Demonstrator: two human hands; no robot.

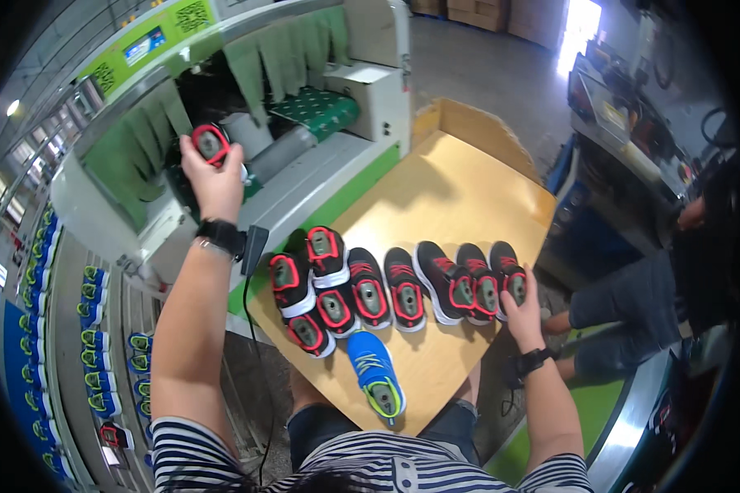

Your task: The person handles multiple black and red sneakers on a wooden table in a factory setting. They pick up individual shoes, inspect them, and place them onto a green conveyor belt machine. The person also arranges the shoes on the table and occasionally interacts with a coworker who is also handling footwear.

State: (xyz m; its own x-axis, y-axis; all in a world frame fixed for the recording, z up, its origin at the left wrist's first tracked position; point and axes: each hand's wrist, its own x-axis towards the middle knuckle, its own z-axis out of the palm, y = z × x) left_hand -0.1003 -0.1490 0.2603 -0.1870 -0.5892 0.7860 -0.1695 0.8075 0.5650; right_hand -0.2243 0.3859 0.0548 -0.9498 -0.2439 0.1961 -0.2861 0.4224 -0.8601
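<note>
My left hand [216, 187] is raised at the opening of a white machine, its fingers wrapped around a black shoe [211, 145] with a red-edged collar. At the right end of a row on the wooden tabletop [460, 177], my right hand [524, 316] grips the heel end of another black-and-red shoe [506, 257]. Several more black shoes [404, 283] with red laces and white soles stand side by side to its left, bunched closer together at the left end. A single blue shoe [370, 358] with a lime-green collar lies nearer to me. Grey-green inserts show inside the shoes.
Green curtain strips [284, 62] hang over the machine's opening, beside a dotted green conveyor belt [325, 113]. Cardboard [481, 131] edges the table's far side. Racks of blue shoes [99, 382] stand at left. A black cable [263, 370] hangs by my left arm. Another person [633, 304] stands at right.
</note>
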